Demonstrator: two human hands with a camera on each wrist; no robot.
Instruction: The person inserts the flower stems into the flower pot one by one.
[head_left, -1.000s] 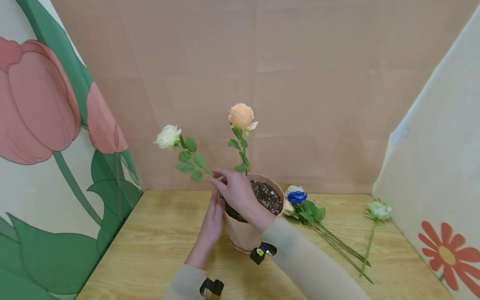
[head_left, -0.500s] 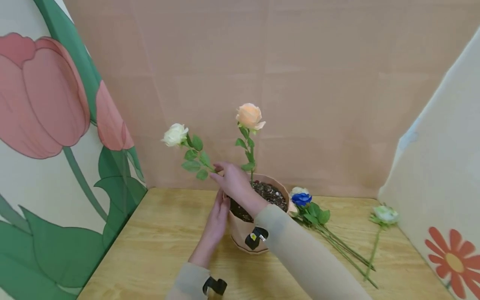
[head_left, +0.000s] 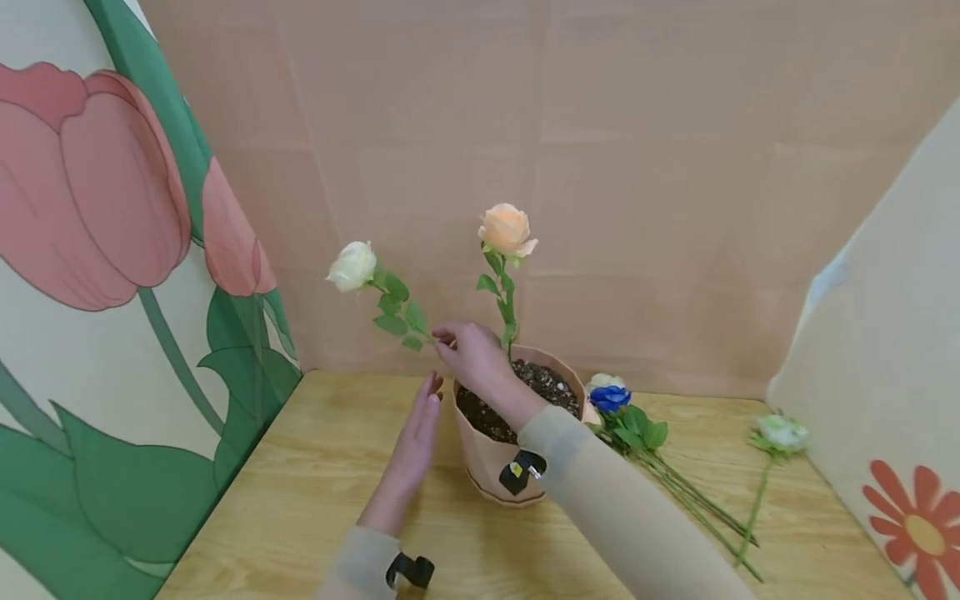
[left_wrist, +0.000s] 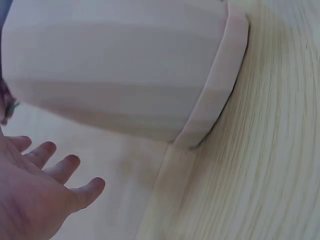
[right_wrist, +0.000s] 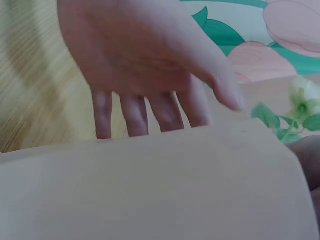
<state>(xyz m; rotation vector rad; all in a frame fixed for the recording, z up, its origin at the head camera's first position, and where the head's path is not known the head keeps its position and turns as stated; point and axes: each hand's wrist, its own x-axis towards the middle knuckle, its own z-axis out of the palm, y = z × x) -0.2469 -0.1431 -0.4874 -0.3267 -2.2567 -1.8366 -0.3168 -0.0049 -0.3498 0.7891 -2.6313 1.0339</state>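
Observation:
In the head view my right hand (head_left: pixel 474 354) reaches over the near left rim of a pink flowerpot (head_left: pixel 487 458) filled with dark soil. Its thumb and fingers pinch the stem of a white rose (head_left: pixel 352 267), which leans out to the left. The lower end of that stem is hidden behind the hand. A peach rose (head_left: pixel 506 229) stands upright in the soil at the back. My left hand (head_left: pixel 415 437) is held left of the pot, fingers straight and apart from it; the left wrist view shows the same hand (left_wrist: pixel 37 187) spread and holding nothing.
Right of the pot a blue rose (head_left: pixel 611 397) lies with other cut stems on the wooden table (head_left: pixel 300 492). A pale green flower (head_left: pixel 782 433) lies farther right. Flower-printed panels flank the table, and a pink backdrop (head_left: pixel 675 208) closes off the back.
My left hand has come away from the pot's side, moving slightly left. The white rose has turned a little in my right hand's pinch. The head view has shifted slightly.

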